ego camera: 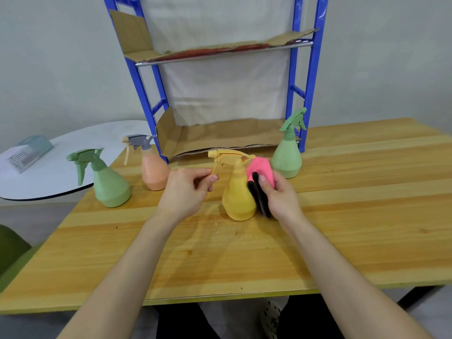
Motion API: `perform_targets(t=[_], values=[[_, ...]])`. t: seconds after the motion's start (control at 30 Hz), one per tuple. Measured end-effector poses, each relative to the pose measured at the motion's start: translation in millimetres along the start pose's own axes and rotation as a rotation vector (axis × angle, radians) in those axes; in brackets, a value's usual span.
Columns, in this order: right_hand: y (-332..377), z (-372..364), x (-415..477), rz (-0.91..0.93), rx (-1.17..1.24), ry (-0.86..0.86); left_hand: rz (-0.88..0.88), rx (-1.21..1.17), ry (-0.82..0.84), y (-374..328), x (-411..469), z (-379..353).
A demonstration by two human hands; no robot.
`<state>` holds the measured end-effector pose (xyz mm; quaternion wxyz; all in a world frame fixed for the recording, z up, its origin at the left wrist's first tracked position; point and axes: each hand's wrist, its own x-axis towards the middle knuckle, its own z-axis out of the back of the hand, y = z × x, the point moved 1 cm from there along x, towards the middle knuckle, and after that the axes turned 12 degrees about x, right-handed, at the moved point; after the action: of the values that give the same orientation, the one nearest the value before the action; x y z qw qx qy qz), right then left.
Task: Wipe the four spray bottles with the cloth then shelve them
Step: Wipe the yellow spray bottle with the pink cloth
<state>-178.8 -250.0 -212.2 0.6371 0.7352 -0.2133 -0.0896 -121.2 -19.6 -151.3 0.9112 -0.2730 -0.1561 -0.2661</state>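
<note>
Left hand [186,192], fingers pinching the trigger of the yellow spray bottle [238,194] (upright, mid-worktop [342,228]). Right hand [281,196], fingers closed round the pink-and-black cloth [260,178], pressed against the bottle's side; contact hidden.

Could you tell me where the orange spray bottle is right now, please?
The orange spray bottle stands left of centre on the wooden table, beside the blue shelf's left leg.

Place: you worked in a plain staged room, not a home | Evidence: bare wall [49,57]; wooden table [342,216]; blue rack [310,69] lined with cardboard [220,135]; round white side table [61,172].
</note>
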Motion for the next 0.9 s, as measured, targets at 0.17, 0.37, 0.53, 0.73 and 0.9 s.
perform_targets(t=[0.17, 0.37, 0.53, 0.73, 0.9], values=[[48.5, 11.6, 6.1, 0.243, -0.096, -0.041, -0.013, 0.015, 0.022, 1.9, 5.1, 3.0], [82.5, -32.8, 18.1, 0.549, -0.760, 0.403, -0.042, 0.057, 0.040, -7.1, 10.1, 6.6], [39.5, -10.4, 9.8, 0.295, -0.343, 0.143, 0.006, 0.077, 0.035, -1.2, 3.9, 10.0], [8.3, 16.8, -4.7, 0.091, -0.331, 0.024, -0.015, 0.080, 0.098, -8.2, -1.5, 18.6], [20.4, 19.5, -3.3, 0.117, -0.441, 0.080, -0.014, 0.105, 0.150, -7.4, -4.2, 24.5]])
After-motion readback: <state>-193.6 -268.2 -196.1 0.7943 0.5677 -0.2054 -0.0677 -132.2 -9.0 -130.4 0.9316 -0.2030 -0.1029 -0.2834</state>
